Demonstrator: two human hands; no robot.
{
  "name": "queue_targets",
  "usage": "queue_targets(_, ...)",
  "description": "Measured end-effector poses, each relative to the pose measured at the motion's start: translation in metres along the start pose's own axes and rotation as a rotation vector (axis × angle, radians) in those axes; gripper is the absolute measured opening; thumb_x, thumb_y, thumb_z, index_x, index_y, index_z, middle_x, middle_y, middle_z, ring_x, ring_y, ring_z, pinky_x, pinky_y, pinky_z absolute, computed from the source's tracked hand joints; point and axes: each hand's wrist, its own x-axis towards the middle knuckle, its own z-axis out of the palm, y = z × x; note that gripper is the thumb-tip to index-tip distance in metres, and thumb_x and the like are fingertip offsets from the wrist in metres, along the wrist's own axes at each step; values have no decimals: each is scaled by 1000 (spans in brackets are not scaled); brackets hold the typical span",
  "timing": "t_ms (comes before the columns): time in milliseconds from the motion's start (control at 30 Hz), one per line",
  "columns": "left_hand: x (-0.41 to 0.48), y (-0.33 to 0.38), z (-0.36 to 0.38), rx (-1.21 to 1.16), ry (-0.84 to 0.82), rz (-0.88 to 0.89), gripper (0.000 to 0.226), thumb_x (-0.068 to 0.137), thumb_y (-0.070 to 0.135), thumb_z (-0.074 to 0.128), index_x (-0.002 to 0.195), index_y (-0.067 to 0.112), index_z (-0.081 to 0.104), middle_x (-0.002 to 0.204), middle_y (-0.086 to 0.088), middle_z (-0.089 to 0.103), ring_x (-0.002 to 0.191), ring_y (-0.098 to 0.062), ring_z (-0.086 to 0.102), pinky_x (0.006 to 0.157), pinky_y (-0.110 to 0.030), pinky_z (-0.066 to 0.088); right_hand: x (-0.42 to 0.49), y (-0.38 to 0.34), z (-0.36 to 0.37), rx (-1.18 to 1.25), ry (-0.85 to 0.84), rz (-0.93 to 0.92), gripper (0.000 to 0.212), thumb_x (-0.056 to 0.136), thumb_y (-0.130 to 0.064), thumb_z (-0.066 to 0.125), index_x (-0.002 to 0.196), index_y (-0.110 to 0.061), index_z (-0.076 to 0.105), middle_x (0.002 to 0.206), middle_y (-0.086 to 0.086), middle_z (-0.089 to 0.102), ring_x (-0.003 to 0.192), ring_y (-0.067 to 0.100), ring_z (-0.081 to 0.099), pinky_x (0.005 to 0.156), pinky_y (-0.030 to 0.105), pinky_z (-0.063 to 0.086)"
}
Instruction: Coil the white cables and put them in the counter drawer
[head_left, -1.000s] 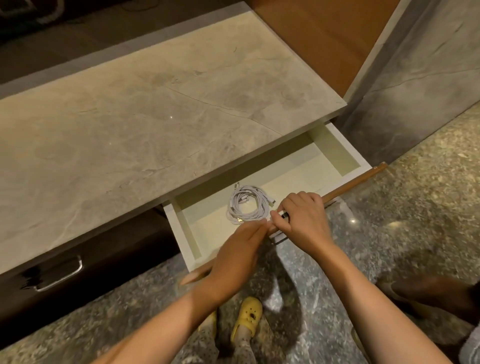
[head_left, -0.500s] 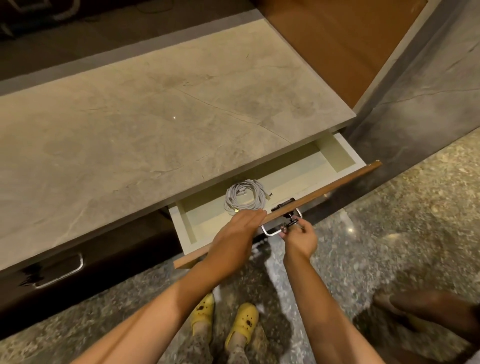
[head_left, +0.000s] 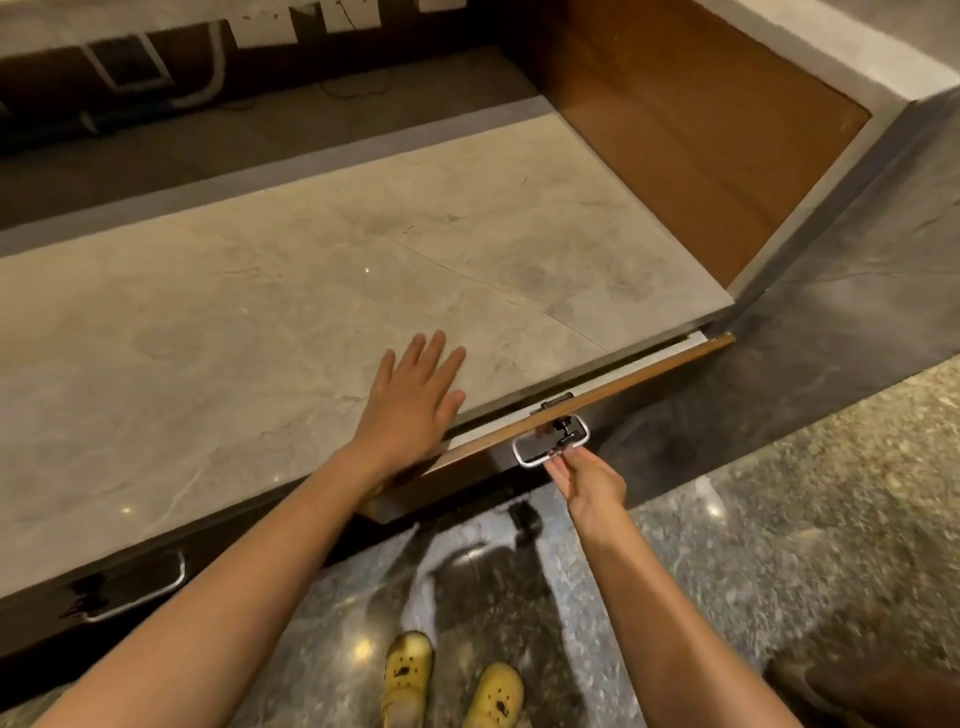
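Drawer (head_left: 582, 410) is nearly shut now versus wide open a second ago, right hand (head_left: 587, 483) grip pinching the handle (head_left: 550, 447), left hand (head_left: 410, 400) flat and released on the table (head_left: 208, 338), cables hidden inside beyond the grip, so basically done.

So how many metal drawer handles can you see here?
2: one handle on the nearly shut drawer, at the right hand's fingertips; another handle lower left. Others may be out of frame.

counter drawer (head_left: 597, 397) almost shut, just a thin cream sliver showing under the stone top, brown wood front edge running diagonally, silver loop handle (head_left: 550, 444) near its middle, cables hidden
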Motion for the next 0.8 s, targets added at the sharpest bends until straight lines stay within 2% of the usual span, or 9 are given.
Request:
queue_targets(100,-1,2,4,41,6,1,68,86,50,-6,149,27,1,159,0,-6,146,-18,-9,115,-40,-11,10,-4,14,17,-18,6,31,87,17,48,118,16,50,82,22,60,73,28,61,87,42,50)
queue_targets(167,1,1,5,43,-16,-12,64,88,48,-1,149,28,-2,159,1,-10,146,-17,-13,114,-39,-13,13,-7,21,4,-30,10,28,87,17,48,114,17,52,82,24,64,71,30,64,88,42,50)
queue_targets(267,1,0,4,47,-48,-11,58,94,46,4,149,28,-5,158,2,-14,145,-17,-16,114,-39,-15,21,-11,30,-16,-2,20,10,86,15,51,92,14,58,54,17,66,42,21,65,77,38,56)
queue_targets(333,0,1,3,36,-55,-7,54,99,42,12,149,28,-5,158,1,-15,145,-17,-17,114,-40,-15,24,-12,33,-36,33,16,9,86,16,51,81,11,58,63,20,66,35,20,61,71,39,59)
queue_targets(433,2,1,0,24,-75,-8,55,100,41,15,149,28,-5,158,2,-16,145,-17,-17,114,-41,-14,21,-16,34,-95,-19,20,8,86,16,50,84,13,57,70,22,67,53,27,68,87,42,52)
queue_targets(533,5,-2,-5,-7,-147,-5,56,100,42,19,149,29,-3,158,3,-16,145,-18,-16,115,-42,-12,12,-24,36,-197,-68,20,29,86,20,44,114,18,52,92,26,58,88,35,62,93,43,48)
queue_targets(600,8,-4,-15,-21,-228,9,59,99,44,24,149,29,-2,158,2,-15,145,-19,-14,115,-42,-9,0,-32,37,-314,-111,6,34,87,19,42,120,13,49,80,20,53,71,28,57,81,39,51)
queue_targets(700,10,-1,-46,-71,-364,10,62,97,44,31,150,24,6,160,-4,-8,146,-23,-7,117,-44,0,-21,-48,35,-585,-85,-16,15,89,13,42,97,7,53,63,18,52,37,21,55,38,29,48)
queue_targets(800,9,7,-82,-117,-513,30,58,99,39,31,149,14,16,159,-10,4,146,-26,5,116,-38,8,-49,-66,37,-735,-151,3,22,95,-5,44,77,3,54,53,13,56,30,14,53,33,22,46)
